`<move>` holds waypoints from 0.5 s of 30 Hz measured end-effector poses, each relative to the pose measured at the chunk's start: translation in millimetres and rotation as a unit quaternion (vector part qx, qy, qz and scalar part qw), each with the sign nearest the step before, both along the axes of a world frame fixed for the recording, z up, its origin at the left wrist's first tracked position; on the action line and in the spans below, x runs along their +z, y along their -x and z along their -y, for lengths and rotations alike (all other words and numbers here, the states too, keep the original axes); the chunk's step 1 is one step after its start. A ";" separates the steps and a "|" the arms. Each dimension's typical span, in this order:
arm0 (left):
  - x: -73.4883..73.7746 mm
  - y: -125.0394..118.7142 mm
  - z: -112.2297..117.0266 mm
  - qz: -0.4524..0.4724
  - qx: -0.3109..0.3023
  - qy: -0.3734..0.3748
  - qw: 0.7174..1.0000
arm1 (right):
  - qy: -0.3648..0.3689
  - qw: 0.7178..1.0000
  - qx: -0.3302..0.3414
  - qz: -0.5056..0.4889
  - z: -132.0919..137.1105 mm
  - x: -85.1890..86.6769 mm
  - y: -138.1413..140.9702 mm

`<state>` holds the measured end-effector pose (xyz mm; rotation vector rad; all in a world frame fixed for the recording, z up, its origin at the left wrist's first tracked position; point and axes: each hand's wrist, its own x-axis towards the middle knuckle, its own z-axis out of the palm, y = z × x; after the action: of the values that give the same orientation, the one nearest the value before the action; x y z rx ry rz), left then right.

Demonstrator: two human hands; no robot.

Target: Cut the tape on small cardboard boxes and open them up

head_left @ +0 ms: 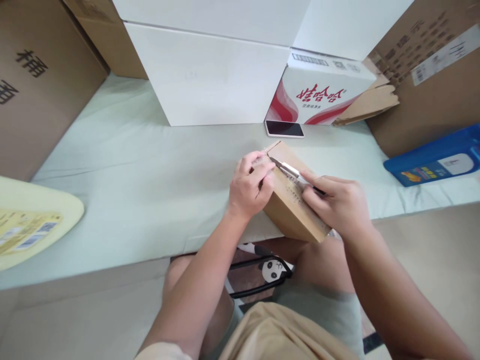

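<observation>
A small brown cardboard box point(290, 212) rests on the front edge of the pale green surface point(150, 185), tilted and overhanging my lap. My left hand point(249, 187) is closed on the box's left side, fingers curled over its top edge. My right hand point(335, 202) grips a utility knife point(288, 171) with a silver body. The blade tip rests on the box's top near my left fingers. One flap at the box's far corner stands slightly lifted.
A phone point(284, 128) lies face up behind the box. Large white boxes point(210, 75), a red-and-white printed carton point(318, 95) and brown cartons point(427, 75) line the back and sides. A blue packet point(435, 160) lies right; a yellow item point(30, 222) lies left.
</observation>
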<state>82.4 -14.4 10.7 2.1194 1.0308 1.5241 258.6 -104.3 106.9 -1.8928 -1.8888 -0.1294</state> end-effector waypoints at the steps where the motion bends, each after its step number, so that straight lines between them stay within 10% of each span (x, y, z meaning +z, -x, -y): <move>1: -0.3 0.5 -0.3 0.005 0.002 0.000 1.000 | 0.009 1.000 -0.001 -0.002 1.0 3.3 -1.3; 9: -3.1 9.4 -1.4 0.005 -0.018 -0.019 1.000 | -0.058 0.997 0.020 -0.042 29.0 7.4 -3.9; 12: -1.7 14.7 -2.3 0.004 -0.027 -0.002 1.000 | -0.186 0.974 -0.072 -0.103 48.1 -11.2 -20.2; 15: -2.5 21.5 -9.7 0.007 -0.016 0.016 1.000 | -0.147 0.967 -0.174 -0.117 57.0 -43.4 -45.8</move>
<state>60.9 -4.8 8.2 2.0906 1.0042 1.4960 304.4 -161.3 63.5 -1.9175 -1.2923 -0.2685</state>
